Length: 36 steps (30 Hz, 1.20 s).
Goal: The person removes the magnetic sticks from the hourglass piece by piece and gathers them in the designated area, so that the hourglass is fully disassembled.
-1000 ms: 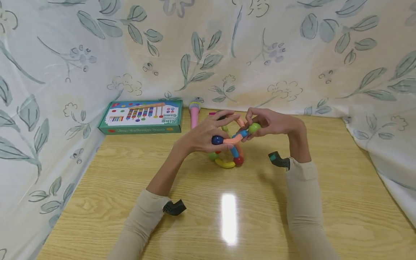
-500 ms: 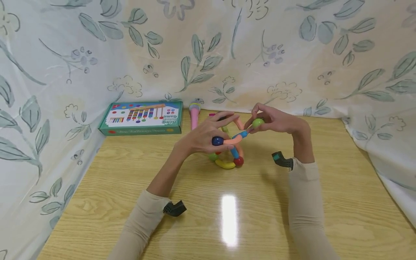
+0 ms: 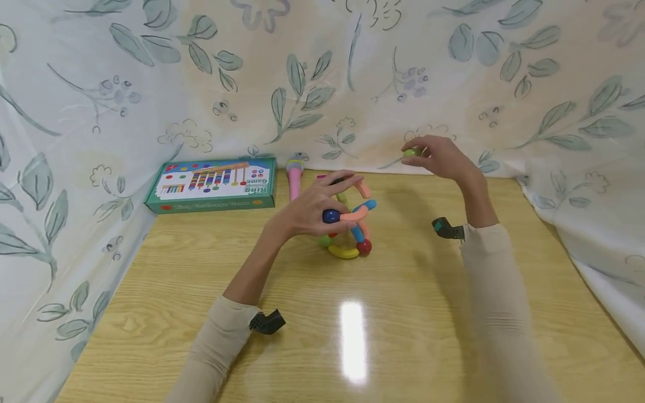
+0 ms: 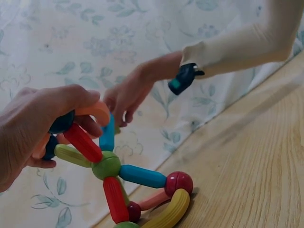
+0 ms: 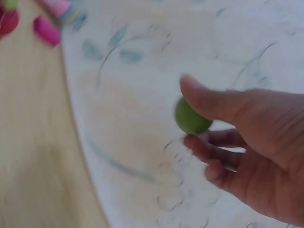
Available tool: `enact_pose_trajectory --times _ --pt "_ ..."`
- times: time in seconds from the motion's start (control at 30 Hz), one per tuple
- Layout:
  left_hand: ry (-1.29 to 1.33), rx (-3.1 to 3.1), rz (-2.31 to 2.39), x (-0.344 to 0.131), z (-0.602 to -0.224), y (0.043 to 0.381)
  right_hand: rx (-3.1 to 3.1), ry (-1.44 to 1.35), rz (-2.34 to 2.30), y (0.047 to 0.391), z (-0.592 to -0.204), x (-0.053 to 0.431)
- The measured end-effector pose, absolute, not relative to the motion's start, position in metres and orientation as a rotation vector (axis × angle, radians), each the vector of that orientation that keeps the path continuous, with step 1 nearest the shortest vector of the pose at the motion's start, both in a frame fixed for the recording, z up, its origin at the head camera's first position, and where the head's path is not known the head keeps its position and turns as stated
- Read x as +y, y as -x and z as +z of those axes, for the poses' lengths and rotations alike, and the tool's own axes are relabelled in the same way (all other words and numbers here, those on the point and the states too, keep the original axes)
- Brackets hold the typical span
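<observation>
My left hand (image 3: 309, 210) grips the top of a build of magnetic sticks and balls, with fingers around a dark blue ball (image 3: 331, 216) and a peach curved stick (image 3: 356, 214). Lower on the build, the left wrist view has a green ball (image 4: 106, 165) joining red and blue sticks. A yellow curved stick (image 4: 171, 211) and a red ball (image 4: 179, 184) are at its base. Some of the build is hidden behind the hand. Up and to the right, apart from the build, my right hand (image 3: 443, 158) pinches a loose green ball (image 5: 192, 118) between thumb and fingers.
A green Ring Challenge Game box (image 3: 211, 184) lies at the back left of the wooden table (image 3: 227, 358). Beside it is a pink toy microphone (image 3: 294, 179). A magenta piece (image 5: 46, 31) lies near the microphone. A leaf-patterned cloth (image 3: 322, 84) hangs behind.
My right hand has drawn away from the build, up and to the right, carrying the green ball. The left hand keeps its grip on the build. The head view has shifted slightly.
</observation>
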<state>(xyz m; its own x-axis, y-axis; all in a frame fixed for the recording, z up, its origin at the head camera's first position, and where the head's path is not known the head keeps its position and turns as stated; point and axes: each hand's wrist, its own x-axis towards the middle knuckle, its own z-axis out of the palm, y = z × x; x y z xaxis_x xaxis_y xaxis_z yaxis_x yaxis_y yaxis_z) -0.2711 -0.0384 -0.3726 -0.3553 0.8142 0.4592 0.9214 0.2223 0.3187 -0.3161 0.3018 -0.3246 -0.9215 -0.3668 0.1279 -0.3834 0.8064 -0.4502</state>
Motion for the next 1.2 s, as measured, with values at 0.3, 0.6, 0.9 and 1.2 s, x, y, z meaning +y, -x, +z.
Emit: enact_pose_trajectory --times 0.3,0.6,0.9,1.2 --pt "1.651 -2.286 -0.807 -0.039 -0.373 0.271 -3.069 -0.417 0.685 0.349 -0.355 0.323" --pt "1.654 -2.306 -0.801 -0.038 -0.371 0.27 -3.154 -0.328 0.689 0.371 -0.393 0.33" --pt "1.656 -2.292 -0.79 -0.039 -0.371 0.269 -3.124 -0.307 0.745 0.377 -0.419 0.336" --pt "1.652 -2.302 -0.799 -0.04 -0.372 0.271 -3.18 -0.23 0.786 0.376 -0.417 0.338"
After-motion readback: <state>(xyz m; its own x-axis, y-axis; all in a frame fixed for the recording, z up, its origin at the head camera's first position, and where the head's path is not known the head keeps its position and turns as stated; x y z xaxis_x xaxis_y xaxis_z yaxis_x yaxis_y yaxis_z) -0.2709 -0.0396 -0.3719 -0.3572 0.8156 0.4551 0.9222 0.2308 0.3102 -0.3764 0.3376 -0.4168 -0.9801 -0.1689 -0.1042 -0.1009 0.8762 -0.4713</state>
